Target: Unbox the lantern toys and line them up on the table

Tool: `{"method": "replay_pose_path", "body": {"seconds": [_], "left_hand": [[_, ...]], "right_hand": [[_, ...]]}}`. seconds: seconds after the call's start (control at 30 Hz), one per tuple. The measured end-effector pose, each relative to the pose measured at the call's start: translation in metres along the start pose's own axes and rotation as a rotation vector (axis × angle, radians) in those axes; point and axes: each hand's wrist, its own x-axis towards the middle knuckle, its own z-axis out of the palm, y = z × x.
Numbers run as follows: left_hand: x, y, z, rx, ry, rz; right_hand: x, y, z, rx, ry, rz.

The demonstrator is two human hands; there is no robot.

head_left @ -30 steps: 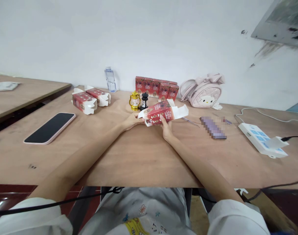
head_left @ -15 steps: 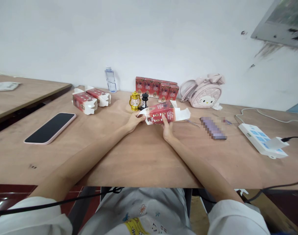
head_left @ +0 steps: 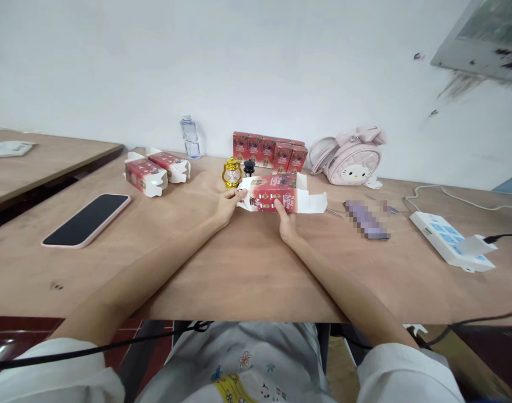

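While a phone [head_left: 87,220] lies face-up at the far left, two printed red cartons [head_left: 144,174] rest on their sides behind it, white end flaps sticking out, so neither is closed up. A clear bottle [head_left: 190,137] stands near the wall. Next comes a gold lantern [head_left: 232,173], upright and unboxed. In front of it, the left hand [head_left: 227,207] pinches the left end of a red gift carton [head_left: 262,194], held lengthwise above the table's middle. This carton seems opened out into shape, but flaps jut from both ends, so closing it looks undone; its inside is hidden. Behind it stands a black lantern [head_left: 249,167], partly covered, and farther back a group of upright boxes [head_left: 254,146] that look finished and closed. The right hand [head_left: 287,224] grips the carton's lower edge, thumb across its front.
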Motion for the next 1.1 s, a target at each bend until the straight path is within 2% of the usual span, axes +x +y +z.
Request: {"method": "replay_pose_path", "body": {"seconds": [0.13,0.33,0.57,0.7,0.8,0.87,1.03,1.1], "left_hand": [[0.003,0.0,-0.001,0.053,0.069,0.08],[0.001,0.005,0.004,0.013,0.096,0.072],[-0.004,0.018,0.005,-0.083,-0.066,-0.019],[-0.005,0.021,-0.001,-0.098,-0.144,-0.055],[-0.003,0.02,-0.006,-0.118,-0.145,-0.097],[-0.001,0.019,-0.01,-0.146,-0.123,-0.114],[0.009,0.017,-0.024,-0.214,0.001,-0.055],[0.013,0.02,-0.032,-0.214,0.062,-0.037]], "right_hand": [[-0.003,-0.005,0.001,0.013,0.003,0.005],[-0.002,-0.008,0.001,-0.012,0.058,0.066],[-0.005,-0.011,0.004,-0.018,-0.053,-0.037],[-0.006,-0.011,0.005,0.009,-0.037,-0.011],[-0.007,-0.008,0.006,0.02,-0.062,-0.008],[-0.007,-0.006,0.006,0.009,-0.156,-0.003],[-0.007,-0.007,0.003,-0.056,-0.582,0.012],[-0.008,-0.01,0.002,-0.086,-0.663,0.0]]}}
